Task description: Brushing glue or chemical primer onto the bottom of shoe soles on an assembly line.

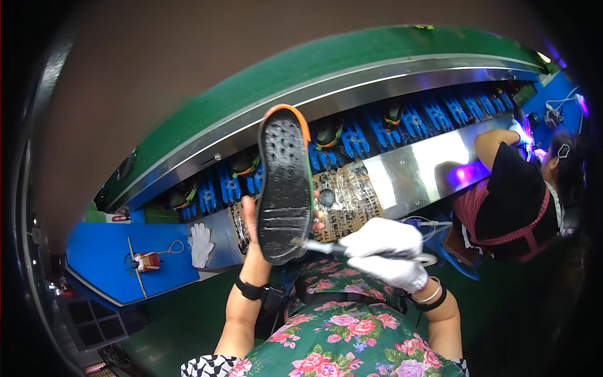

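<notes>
Head view looks down on a shoe sole [286, 185] held upright above the lap, its dark studded underside facing the camera and an orange rim at its top. The left hand [257, 226] grips it from behind, bare, thumb along the left edge and fingers [318, 217] wrapped round the right edge, pressed against the sole. The right hand [386, 251], in a white glove, has its fingers closed round the handle of a brush [317, 246] whose tip touches the lower right of the sole.

Behind the sole lies the bench [408, 169], a shiny metal strip with a worn, printed mat [352, 195] just beyond the hands. Further back runs a conveyor [377, 129] of blue holders, several carrying dark shoes [326, 133] with orange and green trim, under a curved green housing [282, 75]. At left, a spare white glove [201, 244] lies at the bench end beside a blue tray [100, 257] that holds a small red and white container [146, 261] and a thin stick. At right, close by, another person [515, 201] in a dark top and red checked apron leans over the bench under a violet light, filling that side.

Open room lies to the lower left, over the green floor [188, 320]. A flowered apron [339, 333] covers the lap below the forearms.
</notes>
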### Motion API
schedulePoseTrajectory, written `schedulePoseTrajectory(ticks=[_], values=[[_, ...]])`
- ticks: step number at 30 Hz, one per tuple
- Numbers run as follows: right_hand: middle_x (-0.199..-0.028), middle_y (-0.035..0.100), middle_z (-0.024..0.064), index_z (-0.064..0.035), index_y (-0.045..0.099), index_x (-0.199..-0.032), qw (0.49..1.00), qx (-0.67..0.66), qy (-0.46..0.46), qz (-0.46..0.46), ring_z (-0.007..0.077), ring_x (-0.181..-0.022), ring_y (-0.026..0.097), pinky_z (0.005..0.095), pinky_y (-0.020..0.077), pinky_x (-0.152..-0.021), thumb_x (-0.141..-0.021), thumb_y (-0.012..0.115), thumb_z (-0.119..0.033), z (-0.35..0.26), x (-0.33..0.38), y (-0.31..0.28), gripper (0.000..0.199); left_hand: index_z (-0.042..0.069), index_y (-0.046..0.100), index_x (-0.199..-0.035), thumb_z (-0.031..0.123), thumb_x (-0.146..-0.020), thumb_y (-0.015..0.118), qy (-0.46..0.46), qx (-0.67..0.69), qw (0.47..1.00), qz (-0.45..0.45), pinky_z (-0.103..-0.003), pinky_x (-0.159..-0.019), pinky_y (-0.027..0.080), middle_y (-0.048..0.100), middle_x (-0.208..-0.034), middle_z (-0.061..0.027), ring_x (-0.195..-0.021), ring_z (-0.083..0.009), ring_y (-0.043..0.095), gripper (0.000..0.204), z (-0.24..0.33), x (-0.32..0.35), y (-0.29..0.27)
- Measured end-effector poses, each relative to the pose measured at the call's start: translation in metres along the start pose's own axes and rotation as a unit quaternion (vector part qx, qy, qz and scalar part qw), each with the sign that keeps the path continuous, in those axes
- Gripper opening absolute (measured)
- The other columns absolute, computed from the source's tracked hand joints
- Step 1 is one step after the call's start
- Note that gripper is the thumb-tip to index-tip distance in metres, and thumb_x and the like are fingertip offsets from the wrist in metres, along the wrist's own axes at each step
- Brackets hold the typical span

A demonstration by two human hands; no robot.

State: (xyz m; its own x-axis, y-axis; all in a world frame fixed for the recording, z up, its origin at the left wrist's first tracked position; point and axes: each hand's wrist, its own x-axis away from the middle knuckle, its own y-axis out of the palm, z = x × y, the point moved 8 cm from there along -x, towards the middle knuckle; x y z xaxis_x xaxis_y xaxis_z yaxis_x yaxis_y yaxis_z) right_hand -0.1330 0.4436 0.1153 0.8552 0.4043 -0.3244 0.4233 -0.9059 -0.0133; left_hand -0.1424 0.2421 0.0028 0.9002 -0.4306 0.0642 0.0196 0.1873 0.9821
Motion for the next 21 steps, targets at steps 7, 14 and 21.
schedulePoseTrajectory(ticks=[7, 14, 21], values=[[-0.1, 0.077, 0.0134, 0.0001, 0.079, -0.099, 0.982, 0.021, 0.124, 0.138, 0.0196, -0.092, 0.074, 0.0319, 0.0585, -0.083, -0.08, 0.081, 0.004, 0.051, 0.022, -0.021, 0.019, 0.0, 0.019, -0.161, 0.076, -0.082, 0.069, 0.103, -0.138, 0.959, -0.224, -0.06, -0.093, 0.06, 0.029, -0.154, -0.0371, -0.12, -0.053, 0.059, 0.12, 0.152, -0.027, 0.075], [-0.098, 0.078, 0.0098, -0.001, 0.079, -0.1, 0.983, 0.044, 0.153, 0.095, 0.0171, -0.089, 0.073, 0.0308, 0.0579, -0.081, -0.083, 0.081, -0.001, 0.095, 0.039, 0.007, 0.018, -0.002, -0.004, -0.162, 0.07, -0.098, 0.047, 0.358, 0.107, 0.927, 0.027, -0.059, -0.125, 0.026, 0.012, -0.168, -0.0291, -0.152, -0.047, 0.026, 0.11, 0.252, -0.034, -0.001], [-0.096, 0.077, 0.0069, 0.0003, 0.078, -0.106, 0.952, -0.03, 0.243, 0.185, 0.0119, -0.084, 0.07, 0.0276, 0.0567, -0.076, -0.085, 0.079, -0.001, 0.114, 0.07, -0.017, 0.02, -0.007, 0.048, -0.144, 0.03, -0.104, 0.058, 0.398, -0.433, 0.802, 0.101, -0.045, -0.109, 0.049, 0.058, -0.137, -0.022, -0.126, -0.0316, 0.06, 0.055, 0.149, -0.106, 0.039]])
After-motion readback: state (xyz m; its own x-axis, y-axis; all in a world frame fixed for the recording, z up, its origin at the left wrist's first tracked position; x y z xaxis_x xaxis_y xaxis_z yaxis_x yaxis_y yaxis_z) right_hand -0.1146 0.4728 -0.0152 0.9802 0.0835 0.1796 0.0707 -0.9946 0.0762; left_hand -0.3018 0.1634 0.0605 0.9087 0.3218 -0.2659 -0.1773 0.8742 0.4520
